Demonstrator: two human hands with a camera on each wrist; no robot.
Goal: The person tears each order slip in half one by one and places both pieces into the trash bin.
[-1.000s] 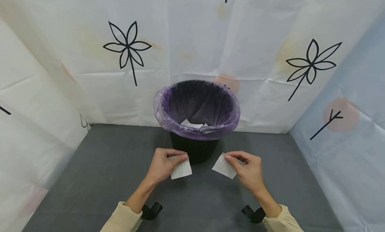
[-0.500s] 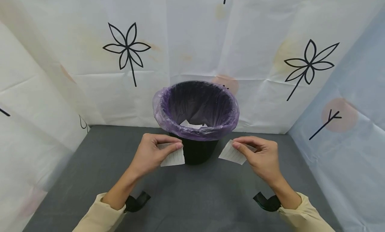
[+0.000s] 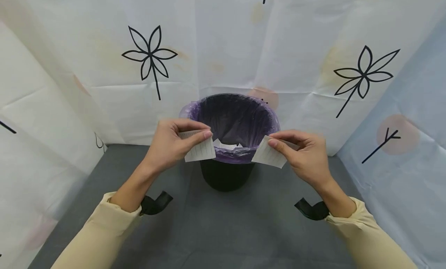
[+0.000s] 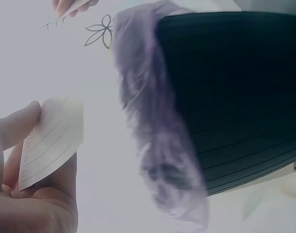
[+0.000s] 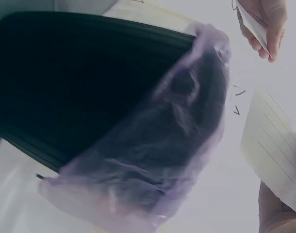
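Note:
My left hand (image 3: 170, 143) pinches a lined piece of paper (image 3: 201, 149) between thumb and fingers, in front of the bin's left rim. In the left wrist view that paper (image 4: 53, 141) shows ruled lines and small printed squares. On the other side, my right hand (image 3: 306, 155) pinches a second lined piece of paper (image 3: 270, 155), overlapping the right front rim in the head view. Between the hands stands a black bin (image 3: 226, 176) lined with a purple plastic bag (image 3: 237, 156). White paper scraps (image 3: 228, 146) lie inside it.
The bin stands on a dark grey table (image 3: 223, 230) near a white patterned cloth backdrop (image 3: 230, 36). Cloth walls rise on the left (image 3: 42, 106) and right (image 3: 411, 106). Black bands (image 3: 155, 204) sit at both wrists.
Both hands, each with its paper, have moved forward and up from in front of the bin to the height of its rim, and spread farther apart. The bin stays in place.

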